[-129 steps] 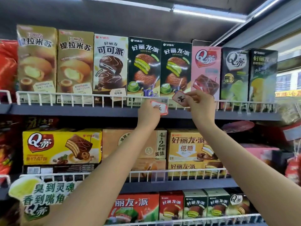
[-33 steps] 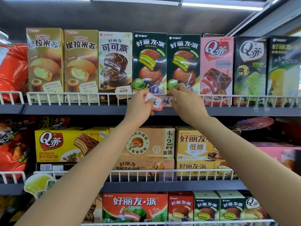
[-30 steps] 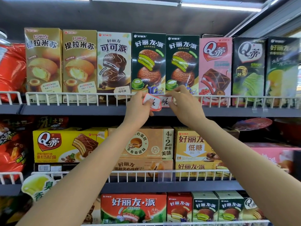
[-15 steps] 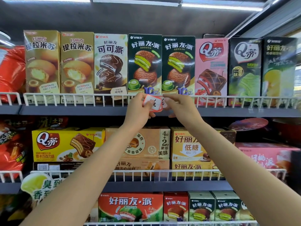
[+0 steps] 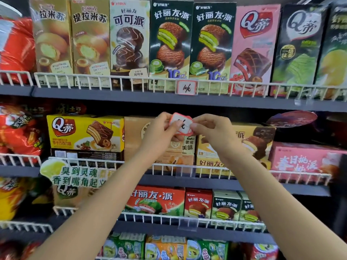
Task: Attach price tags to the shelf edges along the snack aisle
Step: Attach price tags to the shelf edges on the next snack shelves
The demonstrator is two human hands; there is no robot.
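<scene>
One price tag [image 5: 186, 88] already sits on the top shelf rail [image 5: 112, 79]; both hands [image 5: 159, 132] [image 5: 212, 130] pinch the next tag [image 5: 181, 124], middle holder [image 5: 185, 170] not yet filled.

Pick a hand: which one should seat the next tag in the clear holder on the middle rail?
Right, probably. Both hands pinch the red-edged tag, but the right hand sits almost directly above the clear holder; the left hand is further off to its left.

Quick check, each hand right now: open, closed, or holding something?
Left hand: pinches the left side of the red-edged price tag.
Right hand: pinches the same tag's right side.
</scene>
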